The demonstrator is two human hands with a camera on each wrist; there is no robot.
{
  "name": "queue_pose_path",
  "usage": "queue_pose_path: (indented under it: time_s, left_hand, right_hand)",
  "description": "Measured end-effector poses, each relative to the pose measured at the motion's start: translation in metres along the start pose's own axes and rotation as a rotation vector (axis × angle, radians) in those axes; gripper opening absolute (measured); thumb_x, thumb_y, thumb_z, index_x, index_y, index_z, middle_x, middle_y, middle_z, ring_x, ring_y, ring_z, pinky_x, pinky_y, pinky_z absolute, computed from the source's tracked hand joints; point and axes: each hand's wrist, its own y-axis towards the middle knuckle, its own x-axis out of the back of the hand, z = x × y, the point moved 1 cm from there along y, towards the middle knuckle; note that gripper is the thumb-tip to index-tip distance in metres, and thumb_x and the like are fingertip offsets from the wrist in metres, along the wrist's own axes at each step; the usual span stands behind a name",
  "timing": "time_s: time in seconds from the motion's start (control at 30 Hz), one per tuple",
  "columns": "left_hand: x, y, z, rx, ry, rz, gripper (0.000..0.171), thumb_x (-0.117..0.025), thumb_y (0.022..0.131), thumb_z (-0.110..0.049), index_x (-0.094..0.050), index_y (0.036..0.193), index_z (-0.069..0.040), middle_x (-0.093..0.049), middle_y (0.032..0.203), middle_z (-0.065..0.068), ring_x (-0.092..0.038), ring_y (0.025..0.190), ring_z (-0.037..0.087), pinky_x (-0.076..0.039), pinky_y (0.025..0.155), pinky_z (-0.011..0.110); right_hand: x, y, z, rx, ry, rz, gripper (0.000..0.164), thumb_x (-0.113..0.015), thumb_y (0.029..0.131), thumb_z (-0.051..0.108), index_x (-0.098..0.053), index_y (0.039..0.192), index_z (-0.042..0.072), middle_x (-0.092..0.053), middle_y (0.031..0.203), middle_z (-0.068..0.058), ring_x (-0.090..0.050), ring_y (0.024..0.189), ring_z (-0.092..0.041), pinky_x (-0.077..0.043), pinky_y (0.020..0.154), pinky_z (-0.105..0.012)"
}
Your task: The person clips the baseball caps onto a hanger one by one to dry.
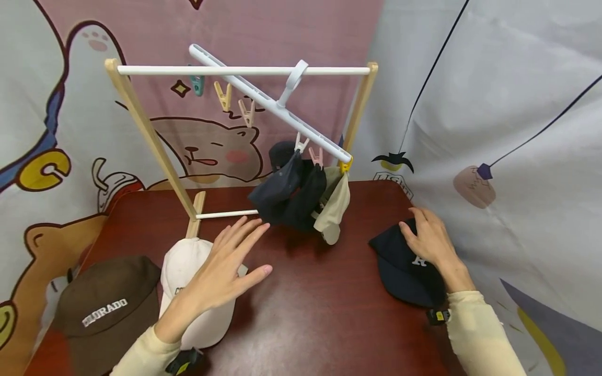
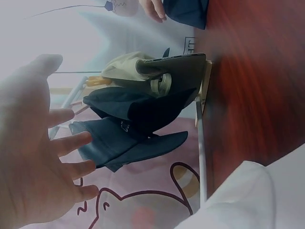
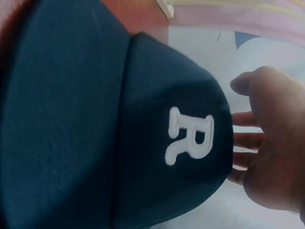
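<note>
A navy cloth cap (image 1: pixel 400 274), round-crowned with a raised white R, is set at the right of the glossy red-brown worktop (image 1: pixel 329 308). Its crown is reached over by the right hand (image 1: pixel 430 237), the grip loosely spread; whether it is touched cannot be told. The left hand (image 1: pixel 226 271) is held splayed above a white cap (image 1: pixel 181 261). From a slanted white plastic hanger (image 1: pixel 268 102), two limp dark caps (image 1: pixel 282 183) and a beige cap (image 1: pixel 335 203) are hung by clips.
</note>
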Motion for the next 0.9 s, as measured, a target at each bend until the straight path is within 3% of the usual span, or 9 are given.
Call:
queue_pose_path:
  time_s: [0.23,0.37,0.53,0.63,0.8,0.9]
  left_hand:
    - [-0.002,-0.008,0.002,0.040,0.021,0.006,0.083,-0.077,0.103,-0.052,-0.042,0.176,-0.031,-0.045,0.179,0.007,-0.028,0.175,0.040,-0.022,0.135,0.075]
    - [-0.003,-0.013,0.005,0.044,0.035,-0.008,0.083,-0.078,0.103,-0.052,-0.043,0.175,-0.029,-0.046,0.179,0.007,-0.030,0.174,0.041,-0.024,0.135,0.075]
    - [-0.003,-0.018,0.009,0.056,0.048,-0.026,0.082,-0.078,0.103,-0.052,-0.043,0.175,-0.031,-0.047,0.179,0.008,-0.031,0.173,0.042,-0.024,0.135,0.075]
    - [-0.001,-0.022,0.012,0.059,0.055,-0.043,0.082,-0.078,0.103,-0.049,-0.043,0.175,-0.031,-0.048,0.178,0.008,-0.032,0.173,0.043,-0.025,0.134,0.076]
    - [0.002,-0.030,0.018,0.077,0.062,-0.070,0.082,-0.080,0.102,-0.045,-0.043,0.175,-0.031,-0.049,0.177,0.008,-0.034,0.171,0.045,-0.025,0.132,0.077]
    - [0.005,-0.035,0.022,0.088,0.065,-0.087,0.082,-0.082,0.102,-0.043,-0.045,0.174,-0.030,-0.050,0.176,0.009,-0.036,0.170,0.047,-0.026,0.131,0.078]
  right_hand:
    - [0.001,0.010,-0.013,0.006,-0.036,0.140,0.057,-0.056,0.118,0.033,-0.056,0.154,-0.012,-0.057,0.154,-0.042,-0.055,0.140,-0.064,-0.043,0.117,-0.076]
    - [0.003,0.017,-0.015,0.013,-0.048,0.195,0.050,-0.052,0.117,0.027,-0.060,0.151,-0.009,-0.061,0.152,-0.040,-0.059,0.138,-0.061,-0.047,0.115,-0.075]
    - [0.009,0.026,-0.015,0.042,-0.074,0.234,0.041,-0.047,0.111,0.016,-0.070,0.135,-0.008,-0.070,0.136,-0.036,-0.067,0.126,-0.059,-0.052,0.107,-0.073]
    - [0.013,0.031,-0.015,0.034,-0.099,0.267,0.036,-0.050,0.107,0.015,-0.074,0.124,-0.006,-0.074,0.127,-0.034,-0.070,0.117,-0.057,-0.055,0.099,-0.071]
    - [0.017,0.038,-0.009,0.003,-0.133,0.314,0.040,-0.060,0.097,0.016,-0.075,0.125,-0.008,-0.074,0.126,-0.036,-0.071,0.114,-0.058,-0.056,0.095,-0.070]
    - [0.019,0.042,-0.003,0.028,-0.151,0.315,0.040,-0.062,0.092,0.015,-0.077,0.121,-0.008,-0.075,0.123,-0.036,-0.071,0.112,-0.058,-0.057,0.093,-0.069]
